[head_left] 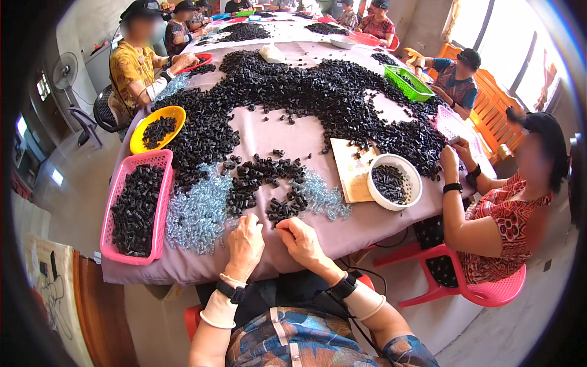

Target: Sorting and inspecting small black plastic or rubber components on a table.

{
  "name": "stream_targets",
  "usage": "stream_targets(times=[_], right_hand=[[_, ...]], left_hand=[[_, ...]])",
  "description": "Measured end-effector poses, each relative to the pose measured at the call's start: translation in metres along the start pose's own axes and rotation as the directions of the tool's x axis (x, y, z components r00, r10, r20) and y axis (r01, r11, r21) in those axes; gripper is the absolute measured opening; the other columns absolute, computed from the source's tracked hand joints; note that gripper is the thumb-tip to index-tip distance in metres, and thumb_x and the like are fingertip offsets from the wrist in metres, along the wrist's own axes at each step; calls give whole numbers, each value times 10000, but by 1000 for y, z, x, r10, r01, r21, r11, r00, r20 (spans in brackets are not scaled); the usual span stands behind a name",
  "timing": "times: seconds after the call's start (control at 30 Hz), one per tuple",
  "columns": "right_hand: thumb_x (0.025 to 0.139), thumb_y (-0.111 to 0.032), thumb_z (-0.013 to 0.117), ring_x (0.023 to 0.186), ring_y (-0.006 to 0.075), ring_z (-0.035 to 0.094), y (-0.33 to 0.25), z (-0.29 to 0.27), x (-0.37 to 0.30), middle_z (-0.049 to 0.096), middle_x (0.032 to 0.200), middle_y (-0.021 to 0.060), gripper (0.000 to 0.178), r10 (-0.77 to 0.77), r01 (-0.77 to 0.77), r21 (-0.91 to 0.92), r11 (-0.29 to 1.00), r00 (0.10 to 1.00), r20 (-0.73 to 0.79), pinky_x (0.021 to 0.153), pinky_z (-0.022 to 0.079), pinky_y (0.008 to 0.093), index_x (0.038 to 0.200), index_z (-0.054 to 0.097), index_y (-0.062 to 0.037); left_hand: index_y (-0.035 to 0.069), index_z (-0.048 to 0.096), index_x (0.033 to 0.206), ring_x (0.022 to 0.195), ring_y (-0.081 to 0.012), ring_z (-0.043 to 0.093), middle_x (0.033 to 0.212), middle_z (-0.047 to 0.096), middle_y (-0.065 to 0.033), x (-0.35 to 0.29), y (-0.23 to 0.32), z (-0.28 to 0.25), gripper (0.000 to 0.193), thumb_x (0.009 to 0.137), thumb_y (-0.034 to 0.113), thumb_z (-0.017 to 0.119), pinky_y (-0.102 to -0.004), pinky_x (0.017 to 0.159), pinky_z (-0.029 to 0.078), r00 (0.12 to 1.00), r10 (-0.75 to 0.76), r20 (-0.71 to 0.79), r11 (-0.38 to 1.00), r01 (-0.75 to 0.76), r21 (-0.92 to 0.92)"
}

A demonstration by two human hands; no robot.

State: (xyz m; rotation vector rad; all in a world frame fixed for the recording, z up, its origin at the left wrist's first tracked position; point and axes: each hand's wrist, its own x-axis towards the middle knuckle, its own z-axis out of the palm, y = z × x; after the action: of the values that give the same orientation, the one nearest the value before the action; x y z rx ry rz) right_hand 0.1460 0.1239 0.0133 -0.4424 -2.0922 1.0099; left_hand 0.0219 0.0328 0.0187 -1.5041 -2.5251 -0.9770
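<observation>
Pinching in close, L hand (246, 248) has its fingers curled narrow, thumb & index tips drawn together; can't tell if a pc is held. R hand (301, 243) is much the same: thumb & index nearly meeting, other fingers folded under; any pc btwn the tips is too small/hidden to confirm. Hands are apart, tips facing ea. other w/ a small gap, both R of the pink basket (131, 257).

Pose: backs of both hands up, L wrist fairly straight, R one angled in toward L. Ea. wrist has a black band, L band (233, 292) & R band (344, 285), over a pale sleeve.

Small black parts (284, 209) sit just past the fingertips, R of basket. Clear-blue parts (199, 214) are heaped right beside basket; another clear-blue heap (324, 194) lies farther R. Yellow tray (138, 142) w/ black pcs is just beyond basket; tan board (348, 174) & white bowl (414, 183) are well R of it.

Writing: faint marks on board, too small to read.
</observation>
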Motion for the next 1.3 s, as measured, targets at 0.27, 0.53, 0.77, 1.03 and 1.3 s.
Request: stream_targets(times=[0.27, 0.53, 0.77, 1.03, 1.3], right_hand=[[779, -30, 560, 712, 291, 565, -1, -1, 1, 556, 771, 128, 85, -14, 14, -2, 1000, 1000, -4, 624, 458, 333, 864, 557, -25], [775, -28, 568, 704, 288, 565, -3, -2, 1, 554, 769, 126, 89, 1, -1, -14, 1000, 1000, 6, 618, 456, 331, 863, 556, -27], [774, -23, 566, 703, 289, 565, -1, 1, 1, 553, 768, 128, 89, 15, -15, -13, 1000, 1000, 6, 618, 456, 332, 862, 554, -26], [774, -22, 567, 702, 294, 565, -1, 1, 2, 554, 769, 130, 89, 10, -9, -39, 999, 1000, 13, 616, 458, 338, 862, 553, -21], [776, -18, 572, 695, 292, 567, -6, 1, 3, 555, 764, 131, 92, 46, -45, -36, 998, 999, 22, 610, 458, 334, 866, 556, -23]], left_hand=[[44, 492, 809, 737, -322, 582, 803, 572, -139, 2, -4, 2, 104, 851, 139, 495, -409, 596, 463, 999, -26, -41, 996, 23, -85], [34, 527, 892, 432, -66, 478, 639, 535, -17, -3, -2, 3, 90, 895, 113, 483, -219, 399, 377, 962, -148, 230, 637, 271, -721], [44, 532, 968, 464, -35, 472, 727, 557, -11, -4, -10, 0, 104, 891, 85, 477, -178, 384, 359, 910, -194, 367, 429, 415, -802], [29, 522, 1014, 486, -35, 481, 764, 561, -24, -2, -15, 1, 144, 875, 55, 499, -171, 362, 358, 893, -173, 416, 350, 450, -821], [22, 529, 1002, 491, -44, 492, 772, 573, -36, -2, -18, 1, 137, 874, 67, 512, -174, 366, 369, 877, -179, 446, 328, 481, -813]])
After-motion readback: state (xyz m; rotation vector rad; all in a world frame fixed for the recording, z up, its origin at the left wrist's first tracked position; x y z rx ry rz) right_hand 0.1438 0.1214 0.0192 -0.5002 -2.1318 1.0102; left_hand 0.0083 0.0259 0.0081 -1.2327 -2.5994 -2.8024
